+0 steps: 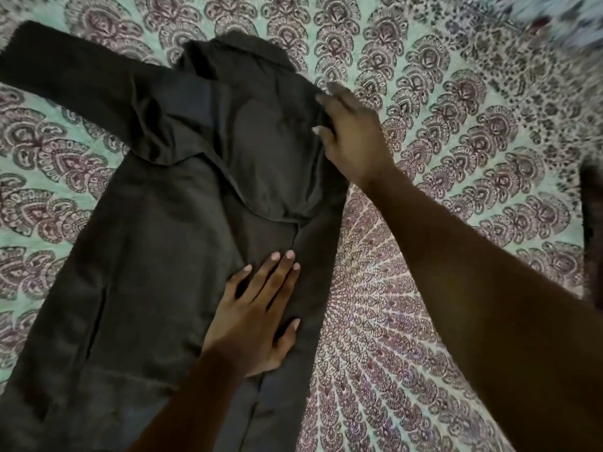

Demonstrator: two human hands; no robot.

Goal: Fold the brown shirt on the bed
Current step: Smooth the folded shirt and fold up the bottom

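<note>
The dark brown shirt lies spread on the bed, collar at the top, one sleeve stretched out to the upper left. Its right side and sleeve are turned in over the chest. My left hand rests flat on the lower middle of the shirt, fingers spread, pressing the cloth down. At the shirt's right shoulder edge my right hand lies on the folded part, its fingers curled at the fabric's edge; whether they pinch the cloth is unclear.
The bed is covered with a green and maroon patterned sheet. A blurred light patterned cloth sits at the top right corner. A dark object shows at the right edge.
</note>
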